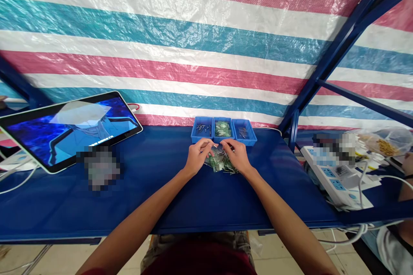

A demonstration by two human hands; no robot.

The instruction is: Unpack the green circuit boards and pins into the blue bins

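Observation:
My left hand (pixel 197 155) and my right hand (pixel 238 154) come together over a small pile (pixel 218 163) of clear and green pieces mixed with thin metal pins. The left fingertips are pinched at a small, thin, pale piece (pixel 214 144), too small to name. On the right, thumb and fingers are also drawn together, and what they hold, if anything, cannot be made out. Just beyond the hands stand three blue bins in a row. Thin metal pieces lie in the left bin (pixel 196 139) and the right bin (pixel 248 142); the middle bin (pixel 214 121) holds greenish pieces.
A tilted screen (pixel 106 126) stands at the left of the blue table (pixel 155 206), beside a blurred patch. To the right are a power strip (pixel 332 180), cables, a plastic bag (pixel 387 142) and blue frame bars (pixel 335 51). Another person's arm shows at the right edge.

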